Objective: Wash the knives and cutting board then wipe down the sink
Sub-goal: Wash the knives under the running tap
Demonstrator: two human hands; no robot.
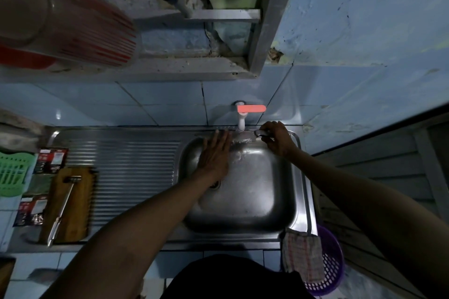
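While the sink (243, 201) fills the centre of the frame, your left hand (213, 155) lies flat against its back wall, fingers straight and released, and your right hand (277, 138) curls at the upper right rim, grasping a small pale object (261, 134) too blurred to name.

Cutting board (70, 204): lower left of the frame, lying flat at the left end of the ribbed drainer (126, 177). Wooden, stiff, likely moderately heavy; probably slick once wet. You would best take it by a long edge, both hands if soapy.

Knife (62, 209): lying lengthwise across the board, metal, thin, stiff, light. Which end is the blade you cannot tell in this dim view, so judge carefully and take hold only at the handle; a wet steel handle may slip.

Tap (243, 116): upper centre, white spout, orange lever (251, 108); the steel under it glistens, but whether water is running cannot be told.

Cloth (302, 252): chequered, soft, limp, draped over the sink's lower right corner above a purple basket (332, 269). Light; bunch it anywhere for wiping.

Green rack (13, 172) and packets (51, 160): left edge, on the tiled tabletop (38, 262).
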